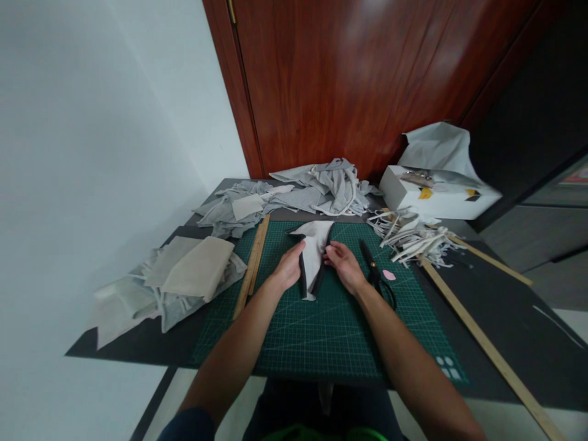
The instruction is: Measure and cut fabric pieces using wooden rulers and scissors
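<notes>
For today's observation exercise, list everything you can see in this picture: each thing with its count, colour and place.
Cutting mat: one, green, table centre.
Fabric piece: one, white with dark edge, on the mat between both hands.
Scissors: one, black, mat right.
Pink chalk: one, beside scissors.
Ruler: one, wooden, mat's left edge.
Folded cloth: pile, beige-grey, left.
Grey scraps: heap, table back.
Strips: bundle, white, right.
Box: one, white, back right.
Stick: one, wooden, right.
Door: brown, behind.
Left hand: touching fabric.
Right hand: touching fabric.
</notes>
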Motion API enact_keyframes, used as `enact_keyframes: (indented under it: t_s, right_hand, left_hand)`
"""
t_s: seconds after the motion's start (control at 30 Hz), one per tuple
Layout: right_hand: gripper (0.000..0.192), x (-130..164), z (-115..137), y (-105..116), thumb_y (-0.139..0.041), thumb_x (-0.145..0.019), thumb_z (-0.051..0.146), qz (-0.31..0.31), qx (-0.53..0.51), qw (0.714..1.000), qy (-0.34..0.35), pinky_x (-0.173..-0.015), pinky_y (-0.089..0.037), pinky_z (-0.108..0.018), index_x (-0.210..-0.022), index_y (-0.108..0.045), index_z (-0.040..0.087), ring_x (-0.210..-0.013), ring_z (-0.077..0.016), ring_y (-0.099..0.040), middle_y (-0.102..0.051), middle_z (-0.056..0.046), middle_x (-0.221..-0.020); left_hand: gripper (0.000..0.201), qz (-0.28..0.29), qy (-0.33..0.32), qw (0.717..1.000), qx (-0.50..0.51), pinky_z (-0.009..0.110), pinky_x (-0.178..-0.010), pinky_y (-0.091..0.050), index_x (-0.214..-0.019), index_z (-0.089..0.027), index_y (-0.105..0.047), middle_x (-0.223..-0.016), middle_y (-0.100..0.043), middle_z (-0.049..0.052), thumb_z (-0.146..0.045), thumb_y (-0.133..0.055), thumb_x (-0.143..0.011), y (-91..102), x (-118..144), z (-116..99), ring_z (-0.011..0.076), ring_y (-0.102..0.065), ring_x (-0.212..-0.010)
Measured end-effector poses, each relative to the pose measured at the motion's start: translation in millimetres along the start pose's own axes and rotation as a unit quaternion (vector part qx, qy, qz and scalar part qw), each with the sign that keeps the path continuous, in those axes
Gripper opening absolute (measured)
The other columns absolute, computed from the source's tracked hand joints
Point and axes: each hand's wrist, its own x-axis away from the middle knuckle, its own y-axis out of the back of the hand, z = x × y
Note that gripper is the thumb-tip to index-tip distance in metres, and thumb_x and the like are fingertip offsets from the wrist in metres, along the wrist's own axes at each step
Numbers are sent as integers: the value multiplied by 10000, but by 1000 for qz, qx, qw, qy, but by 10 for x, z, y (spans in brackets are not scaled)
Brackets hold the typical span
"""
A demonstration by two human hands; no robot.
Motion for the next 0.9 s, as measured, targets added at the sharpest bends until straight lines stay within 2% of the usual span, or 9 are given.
enact_keyframes:
  t_s: [0.07,0.13,0.23,0.3,0.43,0.6,0.7,0.83,0.9]
  right_hand:
    - [723,24,-18,-4,-836,-733,553,-20,160,987,11,-781,-592,-341,-1325,-601,212,-831,-173,-658,-682,-39,-1056]
    - [737,33,-33,20,-816,-763,485,-23,322,946,41,-859,-586,-388,-1396,-595,179,-854,-196,-649,-663,-86,-1124]
    - [495,43,-58,59,-714,-833,313,23,474,871,123,-1000,-535,-403,-1298,-706,144,-1024,-250,-644,-648,-145,-1176]
    - [407,54,-73,73,-628,-844,201,44,531,830,165,-1066,-487,-407,-1226,-755,139,-1172,-278,-604,-646,-170,-1204]
    - [461,85,-64,85,-567,-759,83,41,611,767,193,-1116,-406,-466,-1169,-775,111,-1282,-309,-538,-625,-204,-1302]
    - [291,148,32,68,-557,-839,166,-26,663,732,154,-1019,-454,-501,-1022,-780,125,-1236,-364,-504,-604,-198,-1394]
    - [308,197,67,25,-522,-934,267,-32,681,716,149,-989,-478,-543,-1082,-747,118,-1287,-412,-452,-559,-219,-1462]
    - [384,211,19,-10,-525,-935,253,16,680,711,178,-1103,-426,-545,-1258,-669,103,-1463,-405,-336,-459,-209,-1584]
    - [506,190,-30,5,-521,-916,215,54,668,716,197,-1171,-373,-525,-1396,-584,67,-1535,-376,-274,-405,-215,-1631]
  left_hand:
    - [290,18,25,1000,-7,341,-894,-579,-1052,-106,-740,-1009,-787,120,-358,-735,-910,-9,16,51,207,-731,-848]
    - [317,21,28,999,-10,339,-871,-579,-1044,-109,-739,-1009,-784,122,-388,-750,-893,-4,24,68,210,-728,-856]
    - [299,-22,-17,997,-70,304,-790,-567,-1004,-129,-729,-966,-779,97,-406,-737,-893,41,7,58,189,-715,-817]
    - [269,-88,-53,976,-191,278,-695,-540,-971,-142,-711,-855,-752,61,-405,-683,-924,92,-24,42,171,-687,-727]
    - [140,-170,-98,848,-492,303,-690,-535,-1020,-154,-679,-793,-704,58,-240,-609,-935,170,-52,-24,210,-691,-728]
    - [605,-173,-206,640,-720,464,-1056,-492,-1427,-91,-513,-1287,-641,229,0,-548,-830,137,89,-81,335,-619,-1226]
    - [731,-89,-286,581,-757,529,-1149,-436,-1459,-112,-505,-1446,-535,222,65,-524,-750,87,160,-13,357,-494,-1377]
    - [613,118,-336,609,-709,454,-1242,-404,-1376,-169,-583,-1442,-562,139,31,-476,-806,-6,164,203,254,-481,-1421]
    - [569,145,-336,627,-688,429,-1258,-394,-1432,-150,-529,-1477,-551,144,-28,-438,-884,-50,159,304,224,-479,-1439]
